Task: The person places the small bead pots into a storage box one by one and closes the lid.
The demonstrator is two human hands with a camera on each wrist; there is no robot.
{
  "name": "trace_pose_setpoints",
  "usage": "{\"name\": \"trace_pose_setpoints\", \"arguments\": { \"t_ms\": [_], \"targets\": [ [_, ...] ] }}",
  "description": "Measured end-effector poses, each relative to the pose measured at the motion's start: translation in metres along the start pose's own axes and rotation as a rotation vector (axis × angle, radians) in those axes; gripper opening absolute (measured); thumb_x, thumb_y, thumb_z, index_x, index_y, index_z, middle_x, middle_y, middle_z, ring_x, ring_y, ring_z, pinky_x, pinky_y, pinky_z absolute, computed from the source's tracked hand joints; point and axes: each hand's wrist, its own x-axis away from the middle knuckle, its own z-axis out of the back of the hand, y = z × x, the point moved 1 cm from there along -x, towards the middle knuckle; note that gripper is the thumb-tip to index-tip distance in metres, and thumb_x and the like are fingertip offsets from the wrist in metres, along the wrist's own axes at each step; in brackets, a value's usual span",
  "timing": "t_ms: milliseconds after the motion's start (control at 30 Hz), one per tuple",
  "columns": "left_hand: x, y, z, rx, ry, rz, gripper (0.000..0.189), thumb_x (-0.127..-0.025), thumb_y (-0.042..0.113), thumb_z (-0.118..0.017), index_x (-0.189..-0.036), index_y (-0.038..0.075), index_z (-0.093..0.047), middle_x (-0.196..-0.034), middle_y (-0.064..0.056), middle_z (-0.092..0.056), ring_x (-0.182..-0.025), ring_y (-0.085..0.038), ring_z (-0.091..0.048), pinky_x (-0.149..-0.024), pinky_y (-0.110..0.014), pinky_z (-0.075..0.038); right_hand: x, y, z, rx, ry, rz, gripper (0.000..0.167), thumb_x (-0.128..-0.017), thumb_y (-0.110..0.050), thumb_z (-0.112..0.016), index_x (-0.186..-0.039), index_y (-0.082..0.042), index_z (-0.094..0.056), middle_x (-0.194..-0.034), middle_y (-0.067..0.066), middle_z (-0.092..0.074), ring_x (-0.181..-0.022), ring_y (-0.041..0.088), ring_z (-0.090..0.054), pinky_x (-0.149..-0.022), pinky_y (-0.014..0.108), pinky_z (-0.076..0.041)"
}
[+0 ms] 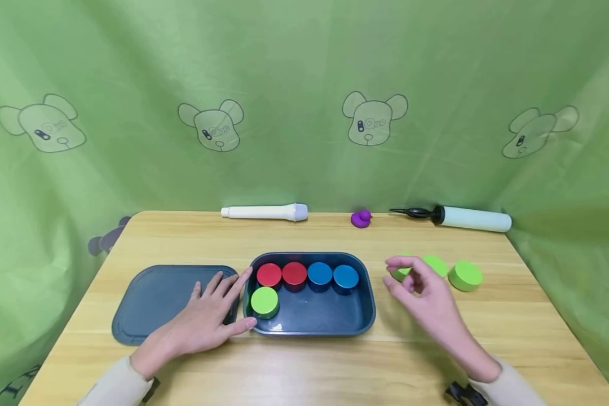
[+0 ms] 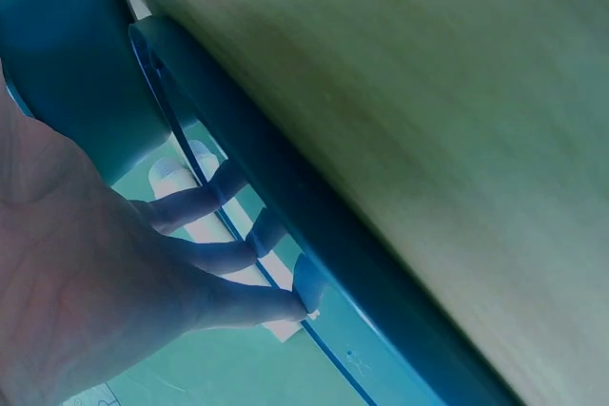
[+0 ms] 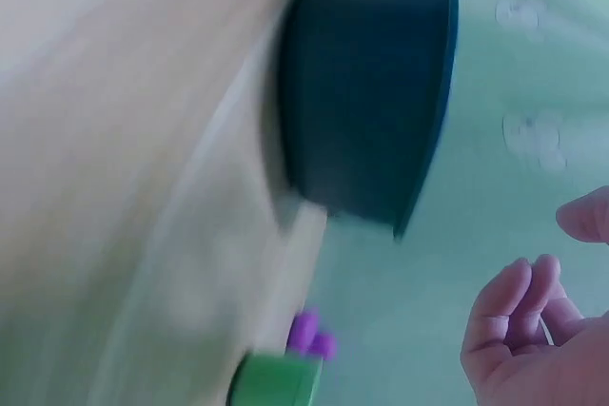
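A dark blue plastic box (image 1: 309, 331) stands mid-table. Inside, two red round blocks (image 1: 294, 275) and two blue round blocks (image 1: 320, 275) line the back, with a green round block (image 1: 265, 301) at front left. My left hand (image 1: 205, 318) lies spread over the matching lid (image 1: 157, 299), its thumb and index finger reaching the box's left rim. Right of the box hovers my right hand (image 1: 431, 299), its fingers bent, thumb apart and nothing between them. Near it are three more green round blocks (image 1: 466, 276), one partly hidden by the hand. The right wrist view shows one green block (image 3: 276, 382).
Along the table's back edge lie a white microphone-shaped item (image 1: 264, 212), a purple toy duck (image 1: 361, 218) and a white hand pump (image 1: 477, 219) with a black nozzle. A green curtain (image 1: 294, 67) with mouse-like prints hangs behind the wooden table (image 1: 304, 372).
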Motion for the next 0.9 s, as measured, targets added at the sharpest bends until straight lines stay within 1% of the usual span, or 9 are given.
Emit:
{"name": "trace_pose_setpoints", "arguments": {
  "t_ms": [67,200,333,467,567,700,800,900],
  "targets": [
    [0.0,-0.001,0.0,-0.004,0.004,-0.007,0.093,-0.106,0.07,-0.056,-0.178,0.033,-0.01,-0.171,-0.013,-0.039,-0.158,-0.055,-0.025,-0.111,-0.09,-0.017,0.0,0.006,0.013,0.032,0.016,-0.022,0.03,-0.099,-0.006,-0.081,-0.127,-0.01,-0.073,-0.08,0.008,-0.059,-0.069,0.015,-0.053,-0.057,0.025,-0.045],
    [-0.001,-0.001,0.001,-0.018,0.007,-0.016,0.093,-0.106,0.071,-0.054,-0.178,0.032,-0.01,-0.169,-0.015,-0.041,-0.157,-0.056,-0.027,-0.11,-0.091,-0.018,0.001,0.02,0.035,0.096,0.051,-0.069,0.032,-0.101,-0.01,-0.081,-0.131,-0.007,-0.071,-0.082,0.009,-0.06,-0.07,0.014,-0.052,-0.058,0.024,-0.045],
    [-0.001,0.0,0.0,-0.017,0.004,-0.012,0.094,-0.105,0.072,-0.054,-0.178,0.032,-0.01,-0.169,-0.014,-0.041,-0.157,-0.056,-0.026,-0.111,-0.09,-0.017,0.002,0.035,0.051,0.143,0.062,-0.122,0.034,-0.103,-0.017,-0.079,-0.134,-0.007,-0.069,-0.083,0.008,-0.059,-0.07,0.014,-0.052,-0.058,0.025,-0.045],
    [0.0,-0.001,0.0,-0.006,-0.008,-0.001,0.095,-0.105,0.071,-0.056,-0.178,0.033,-0.008,-0.171,-0.014,-0.038,-0.159,-0.055,-0.023,-0.111,-0.09,-0.015,0.003,0.051,0.063,0.204,0.062,-0.163,0.04,-0.105,-0.024,-0.078,-0.139,-0.007,-0.066,-0.084,0.008,-0.059,-0.07,0.014,-0.052,-0.057,0.026,-0.045],
    [0.0,0.0,0.0,0.0,-0.013,0.006,0.094,-0.105,0.071,-0.056,-0.178,0.034,-0.008,-0.172,-0.014,-0.037,-0.159,-0.055,-0.023,-0.112,-0.09,-0.015,0.003,0.06,0.072,0.254,0.058,-0.178,0.045,-0.105,-0.026,-0.078,-0.144,-0.007,-0.064,-0.092,0.007,-0.062,-0.071,0.013,-0.053,-0.056,0.027,-0.045],
    [0.0,0.0,0.001,0.004,-0.01,0.011,0.094,-0.105,0.07,-0.056,-0.178,0.034,-0.009,-0.172,-0.013,-0.037,-0.159,-0.054,-0.023,-0.112,-0.09,-0.015,0.003,0.071,0.084,0.307,0.05,-0.201,0.052,-0.105,-0.027,-0.078,-0.149,-0.005,-0.06,-0.094,0.007,-0.062,-0.071,0.014,-0.053,-0.055,0.029,-0.045],
    [0.0,-0.001,0.001,0.003,-0.009,0.007,0.094,-0.105,0.07,-0.057,-0.178,0.034,-0.009,-0.172,-0.014,-0.038,-0.159,-0.055,-0.024,-0.112,-0.09,-0.015,0.004,0.08,0.095,0.348,0.048,-0.213,0.061,-0.105,-0.029,-0.078,-0.155,-0.004,-0.055,-0.09,0.01,-0.061,-0.07,0.014,-0.054,-0.053,0.03,-0.046],
    [-0.001,-0.001,0.001,-0.002,-0.01,0.004,0.095,-0.105,0.07,-0.056,-0.178,0.034,-0.008,-0.172,-0.015,-0.038,-0.159,-0.055,-0.023,-0.112,-0.09,-0.015,0.003,0.091,0.107,0.393,0.048,-0.204,0.069,-0.105,-0.03,-0.078,-0.161,-0.003,-0.049,-0.091,0.012,-0.061,-0.07,0.013,-0.055,-0.053,0.031,-0.046]
  ]
}}
